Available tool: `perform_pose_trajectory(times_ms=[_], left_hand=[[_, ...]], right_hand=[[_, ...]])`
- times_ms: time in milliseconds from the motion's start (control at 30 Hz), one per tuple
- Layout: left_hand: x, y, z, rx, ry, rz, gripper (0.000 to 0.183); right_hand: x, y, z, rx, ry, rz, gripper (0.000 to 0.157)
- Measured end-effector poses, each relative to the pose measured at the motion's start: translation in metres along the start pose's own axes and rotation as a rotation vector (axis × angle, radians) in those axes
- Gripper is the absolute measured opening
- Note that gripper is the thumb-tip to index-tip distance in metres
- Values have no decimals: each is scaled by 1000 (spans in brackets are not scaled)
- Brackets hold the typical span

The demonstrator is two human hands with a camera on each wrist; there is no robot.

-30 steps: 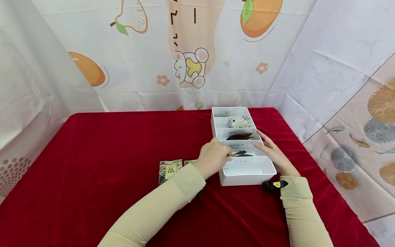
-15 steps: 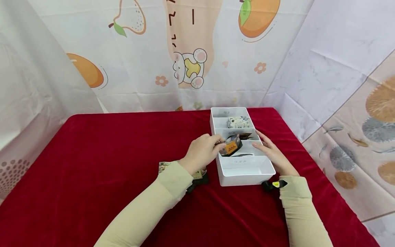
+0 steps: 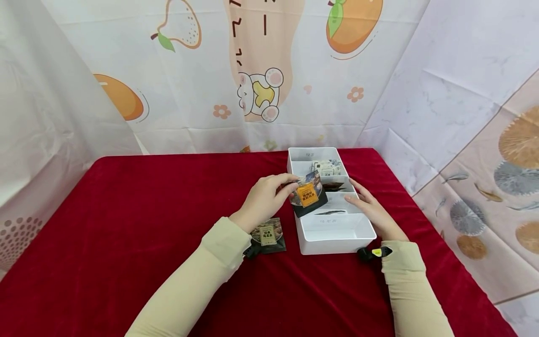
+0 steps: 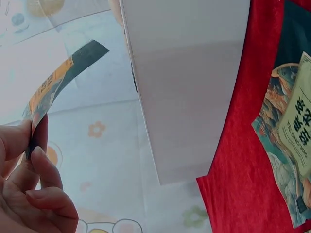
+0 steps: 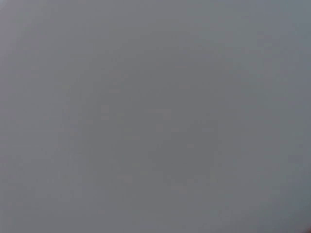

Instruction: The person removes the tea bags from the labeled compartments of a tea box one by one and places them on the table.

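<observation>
My left hand [image 3: 265, 199] pinches a dark tea packet [image 3: 309, 192] with an orange label by its edge, between thumb and fingers. The packet is tilted over the left rim of a white divided box [image 3: 337, 245]. In the left wrist view, the same packet bends away from the fingertips, beside the box's plain outer wall [image 4: 189, 97]. My right hand [image 3: 375, 213] rests at the box's right wall, its fingers extended along the outside and the thumb on the rim. The right wrist view is only grey blur.
A dark tea packet [image 3: 269, 236] with a pale green label lies on the red cloth [image 3: 147, 234], partly behind the left wrist. Inside the box are pale packets [image 3: 327, 167] at the back and brown packets [image 3: 334, 186] in another compartment. Patterned curtains [image 3: 168, 103] stand behind.
My left hand has lifted the orange-labelled tea packet out of a box compartment and moved left and up with it, turning its front into sight. The right hand has stayed at the box.
</observation>
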State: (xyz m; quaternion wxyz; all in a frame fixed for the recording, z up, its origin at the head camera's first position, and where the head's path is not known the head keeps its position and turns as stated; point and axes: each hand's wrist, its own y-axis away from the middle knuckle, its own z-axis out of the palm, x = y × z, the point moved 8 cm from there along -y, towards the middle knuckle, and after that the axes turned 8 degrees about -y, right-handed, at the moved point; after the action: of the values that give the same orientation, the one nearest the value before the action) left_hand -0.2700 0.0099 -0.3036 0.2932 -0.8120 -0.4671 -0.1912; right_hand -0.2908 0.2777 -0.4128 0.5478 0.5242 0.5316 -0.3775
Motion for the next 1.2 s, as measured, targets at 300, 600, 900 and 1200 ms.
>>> perform_pose_trajectory(times_ms=[300, 600, 900, 1200], left_hand=[[-17, 2, -3, -22, 99, -55, 25], [-31, 2, -10, 17, 25, -130, 13], [-54, 3, -16, 61, 9, -202, 13], [-79, 0, -20, 48, -52, -244, 15]], right_hand=[[0, -1, -1, -14, -38, -9, 72], [1, 0, -1, -19, -51, -1, 72], [1, -1, 0, -21, -65, 3, 72], [1, 0, 0, -24, -72, 2, 72]])
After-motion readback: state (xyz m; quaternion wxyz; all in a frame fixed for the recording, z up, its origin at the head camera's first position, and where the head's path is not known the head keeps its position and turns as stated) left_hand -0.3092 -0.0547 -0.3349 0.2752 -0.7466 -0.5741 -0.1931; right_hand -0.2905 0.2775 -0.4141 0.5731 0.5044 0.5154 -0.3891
